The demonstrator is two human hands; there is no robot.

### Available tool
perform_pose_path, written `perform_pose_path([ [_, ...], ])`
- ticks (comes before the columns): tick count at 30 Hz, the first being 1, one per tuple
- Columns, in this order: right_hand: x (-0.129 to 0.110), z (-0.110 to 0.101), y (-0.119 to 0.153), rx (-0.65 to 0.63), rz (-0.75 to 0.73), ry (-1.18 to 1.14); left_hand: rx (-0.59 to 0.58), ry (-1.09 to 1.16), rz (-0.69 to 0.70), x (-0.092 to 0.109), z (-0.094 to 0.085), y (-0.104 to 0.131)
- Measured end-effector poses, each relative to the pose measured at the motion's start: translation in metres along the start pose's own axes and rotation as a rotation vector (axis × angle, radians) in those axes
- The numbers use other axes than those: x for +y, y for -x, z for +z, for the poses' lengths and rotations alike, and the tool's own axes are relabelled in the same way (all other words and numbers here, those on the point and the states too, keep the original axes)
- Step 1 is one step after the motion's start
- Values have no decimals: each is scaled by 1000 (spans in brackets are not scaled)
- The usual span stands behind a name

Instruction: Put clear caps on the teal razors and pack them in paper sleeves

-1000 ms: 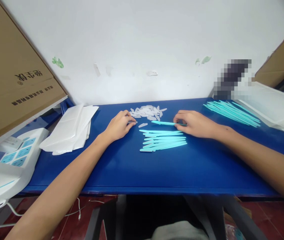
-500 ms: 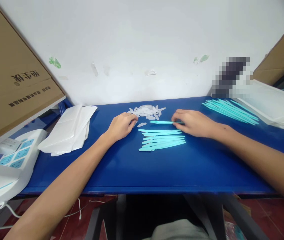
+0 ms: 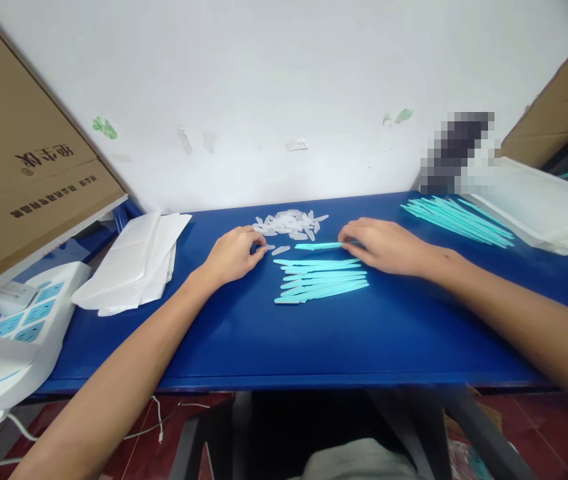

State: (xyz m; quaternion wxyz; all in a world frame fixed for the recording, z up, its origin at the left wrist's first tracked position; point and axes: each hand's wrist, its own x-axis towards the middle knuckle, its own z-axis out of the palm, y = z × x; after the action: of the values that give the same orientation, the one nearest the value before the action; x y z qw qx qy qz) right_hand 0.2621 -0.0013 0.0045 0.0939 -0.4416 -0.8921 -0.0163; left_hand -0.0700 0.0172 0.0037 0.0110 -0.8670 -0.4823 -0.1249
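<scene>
Two pinches over the counter [image 3: 264, 347]: right grip [image 3: 381, 245] grasps one turquoise stick [image 3: 318, 246], free end pointing left, between the pile of translucent pieces [image 3: 290, 222] and the row of sticks [image 3: 324, 289]; left grip [image 3: 234, 255] appears closed on a small piece [image 3: 271, 247], mostly hidden. Risk: that shallow fingertip hold could slip, or a low stick tip could nudge the loose piece [image 3: 281, 251]. Forearms [image 3: 159, 340] converge from both sides, fingertips facing inward.

1. Your left hand [image 3: 234, 257] has drawn slightly leftward from the row of teal sticks [image 3: 321, 275].
2. At its fingertips a translucent piece [image 3: 271, 247] shows, hidden half a second ago.
3. Your right hand [image 3: 381, 245] has edged slightly leftward beyond the row.
</scene>
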Motion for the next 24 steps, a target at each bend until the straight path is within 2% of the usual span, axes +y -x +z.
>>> perform_pose_path([
  [6, 0, -1, 0, -15, 5, 6, -63, 193, -75, -6, 1, -2],
  [15, 2, -2, 0, -23, 16, 29, 156, 305, -113, 18, 2, 0],
  [24, 3, -3, 0, -21, 17, 34, 174, 363, -102, 15, 11, -1],
])
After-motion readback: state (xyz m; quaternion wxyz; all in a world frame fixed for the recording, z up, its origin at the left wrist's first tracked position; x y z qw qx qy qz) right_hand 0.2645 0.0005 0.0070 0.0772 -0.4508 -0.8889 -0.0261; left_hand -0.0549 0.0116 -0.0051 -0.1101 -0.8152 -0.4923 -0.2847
